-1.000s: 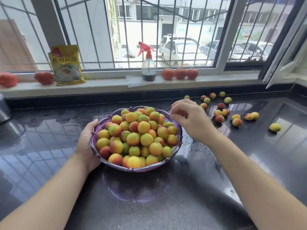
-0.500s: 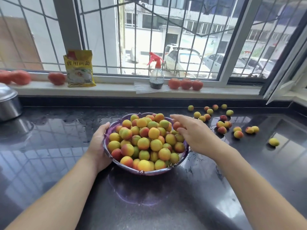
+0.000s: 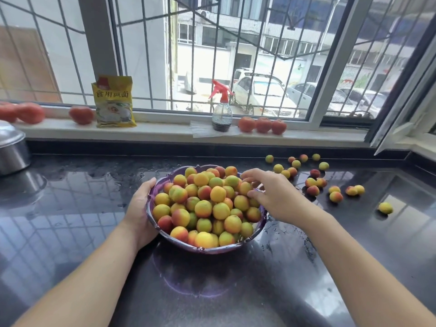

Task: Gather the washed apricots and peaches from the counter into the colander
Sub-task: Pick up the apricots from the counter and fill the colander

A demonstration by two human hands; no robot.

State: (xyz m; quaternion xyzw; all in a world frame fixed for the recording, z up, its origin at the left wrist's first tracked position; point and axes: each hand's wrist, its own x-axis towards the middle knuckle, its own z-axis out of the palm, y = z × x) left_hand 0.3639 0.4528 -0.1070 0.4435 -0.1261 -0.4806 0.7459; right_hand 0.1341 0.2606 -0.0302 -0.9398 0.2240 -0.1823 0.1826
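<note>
Head view, what are the hands doing?

— Left hand (image 3: 139,208) curls round the left rim of the purple colander (image 3: 205,250), which sits on the dark, wet worktop (image 3: 70,208). Right hand (image 3: 271,197) reaches over the right rim, fingers loosely spread and resting on the heaped fruit (image 3: 207,204); it is not clasping any piece that I can make out.

— And the fruit not in the colander?

— Loose apricots and peaches (image 3: 313,182) lie scattered on the worktop to the right of the colander, toward the back edge. One yellow piece (image 3: 385,207) sits well apart, farthest right.

— Anything else?

— On the windowsill (image 3: 165,129): a yellow packet (image 3: 114,101), a spray bottle (image 3: 221,112) with a red trigger, and three tomatoes (image 3: 262,125) just beside it, more tomatoes at the far left. A metal pot (image 3: 11,149) stands at the left edge.
</note>
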